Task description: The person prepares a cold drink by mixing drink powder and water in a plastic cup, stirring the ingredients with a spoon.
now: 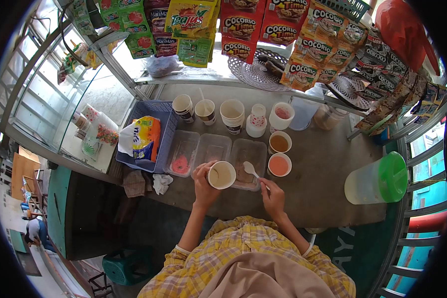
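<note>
White paper cup (222,176) in the curled left hand (202,180), just beside a clear tub (247,148); the right hand (273,198), fingers nearly closed, pinches a spoon (250,169) over that tub. I'd keep the cup steady, the spoon level.

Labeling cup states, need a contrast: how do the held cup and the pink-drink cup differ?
Held cup is in the left hand; pink-drink cup stands on the table.
Held cup looks pale cream inside; pink-drink cup shows orange-pink liquid.
Shared: both open, round, pale-rimmed.
</note>
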The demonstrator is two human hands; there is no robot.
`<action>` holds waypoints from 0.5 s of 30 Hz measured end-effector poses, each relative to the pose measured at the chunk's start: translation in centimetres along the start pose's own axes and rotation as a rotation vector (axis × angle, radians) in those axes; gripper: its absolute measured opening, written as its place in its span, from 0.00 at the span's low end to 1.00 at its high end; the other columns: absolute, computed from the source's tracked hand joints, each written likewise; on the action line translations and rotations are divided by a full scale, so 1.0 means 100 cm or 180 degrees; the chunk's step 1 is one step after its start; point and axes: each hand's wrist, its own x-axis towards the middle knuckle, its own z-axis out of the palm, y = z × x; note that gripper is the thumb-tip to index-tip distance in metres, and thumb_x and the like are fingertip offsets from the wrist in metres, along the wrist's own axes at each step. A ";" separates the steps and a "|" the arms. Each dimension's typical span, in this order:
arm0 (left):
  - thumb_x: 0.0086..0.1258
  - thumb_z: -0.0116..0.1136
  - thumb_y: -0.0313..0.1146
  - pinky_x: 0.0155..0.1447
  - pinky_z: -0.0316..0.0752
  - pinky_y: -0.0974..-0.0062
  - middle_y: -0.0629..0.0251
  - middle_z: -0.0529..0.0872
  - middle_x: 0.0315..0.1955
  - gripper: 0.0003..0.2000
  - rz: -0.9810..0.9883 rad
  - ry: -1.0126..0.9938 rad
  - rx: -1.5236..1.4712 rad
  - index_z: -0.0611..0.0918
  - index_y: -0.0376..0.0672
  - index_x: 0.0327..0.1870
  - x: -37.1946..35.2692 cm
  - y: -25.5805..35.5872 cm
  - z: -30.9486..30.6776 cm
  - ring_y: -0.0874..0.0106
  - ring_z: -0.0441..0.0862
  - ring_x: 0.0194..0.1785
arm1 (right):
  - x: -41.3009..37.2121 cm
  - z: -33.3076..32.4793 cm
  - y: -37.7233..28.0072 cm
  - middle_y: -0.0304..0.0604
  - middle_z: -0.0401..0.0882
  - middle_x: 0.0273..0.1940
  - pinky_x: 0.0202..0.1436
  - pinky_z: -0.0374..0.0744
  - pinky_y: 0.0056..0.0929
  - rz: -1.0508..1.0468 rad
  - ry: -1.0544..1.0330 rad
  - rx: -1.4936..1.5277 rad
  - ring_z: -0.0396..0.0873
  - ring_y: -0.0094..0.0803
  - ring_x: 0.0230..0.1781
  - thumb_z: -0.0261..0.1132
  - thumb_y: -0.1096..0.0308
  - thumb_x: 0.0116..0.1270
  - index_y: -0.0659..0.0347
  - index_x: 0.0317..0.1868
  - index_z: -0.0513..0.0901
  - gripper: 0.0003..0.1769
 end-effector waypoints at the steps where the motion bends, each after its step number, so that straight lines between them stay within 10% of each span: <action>1: 0.42 0.78 0.32 0.62 0.63 0.57 0.58 0.77 0.55 0.39 -0.0113 -0.0055 -0.0116 0.64 0.45 0.56 -0.003 -0.001 0.000 0.56 0.74 0.56 | 0.000 0.002 0.001 0.47 0.85 0.38 0.28 0.76 0.26 0.0017 0.0007 0.0095 0.81 0.32 0.24 0.60 0.68 0.69 0.63 0.46 0.84 0.11; 15: 0.42 0.76 0.30 0.66 0.61 0.59 0.54 0.72 0.58 0.42 -0.0388 -0.0472 0.0444 0.65 0.41 0.62 0.004 0.010 -0.006 0.54 0.69 0.62 | 0.001 -0.016 -0.043 0.45 0.85 0.39 0.28 0.75 0.19 0.0439 0.0255 0.1784 0.77 0.19 0.27 0.57 0.69 0.73 0.67 0.49 0.83 0.12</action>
